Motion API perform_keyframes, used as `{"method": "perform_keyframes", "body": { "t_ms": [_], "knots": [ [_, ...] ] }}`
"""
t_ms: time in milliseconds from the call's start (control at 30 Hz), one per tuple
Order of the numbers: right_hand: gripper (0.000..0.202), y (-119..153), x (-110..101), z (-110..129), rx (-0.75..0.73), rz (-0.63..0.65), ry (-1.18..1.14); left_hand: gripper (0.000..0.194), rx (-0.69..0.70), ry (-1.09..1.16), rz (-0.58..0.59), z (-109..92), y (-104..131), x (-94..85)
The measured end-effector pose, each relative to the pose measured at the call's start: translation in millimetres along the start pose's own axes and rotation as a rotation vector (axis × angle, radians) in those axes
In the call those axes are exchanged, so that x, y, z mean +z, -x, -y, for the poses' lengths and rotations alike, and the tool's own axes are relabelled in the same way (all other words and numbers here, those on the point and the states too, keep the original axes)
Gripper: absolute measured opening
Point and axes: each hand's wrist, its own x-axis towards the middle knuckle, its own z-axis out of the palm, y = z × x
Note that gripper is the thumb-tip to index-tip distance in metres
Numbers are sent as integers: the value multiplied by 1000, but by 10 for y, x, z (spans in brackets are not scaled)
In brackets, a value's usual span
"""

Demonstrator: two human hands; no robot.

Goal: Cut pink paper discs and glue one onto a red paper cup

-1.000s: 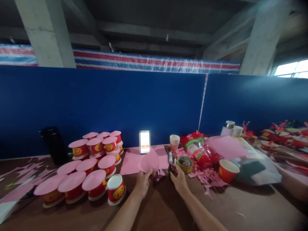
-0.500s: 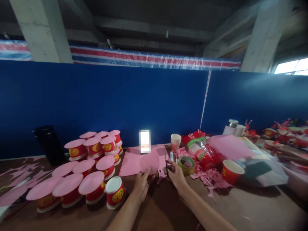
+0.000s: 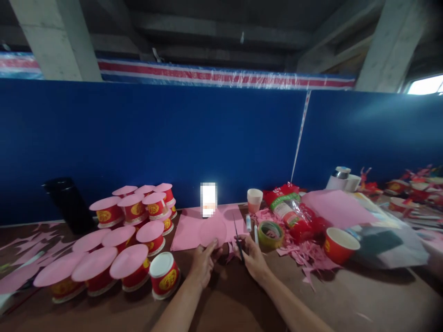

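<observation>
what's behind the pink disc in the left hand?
Behind the pink disc held by the left hand, pink paper shows past its sides, with a bright pixelated panel farther back. Whatever lies directly behind the disc is covered and can't be seen.

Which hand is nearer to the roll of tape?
Right. The right hand is just left of the tape roll; the left hand is farther left, holding the pink paper disc.

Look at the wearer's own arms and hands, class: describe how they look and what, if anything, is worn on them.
The left hand and right hand wear no gloves. The left forearm and right forearm are bare and slender, with no sleeve, watch or bracelet in view. The fingers are too small and partly hidden to rule out rings.
</observation>
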Motion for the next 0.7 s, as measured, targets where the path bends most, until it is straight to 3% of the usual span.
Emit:
{"method": "perform_keyframes", "body": {
  "t_ms": [167,333,700],
  "knots": [
    [35,68,12,60,-12,28,16,12,22,-26,-19,30,-14,-24],
    [34,84,25,61,19,36,13,17,35,-48,42,51,5,-47],
    [36,104,-11,-49,58,113,77,27,25,-155,-13,66,42,-2]
  ]
}}
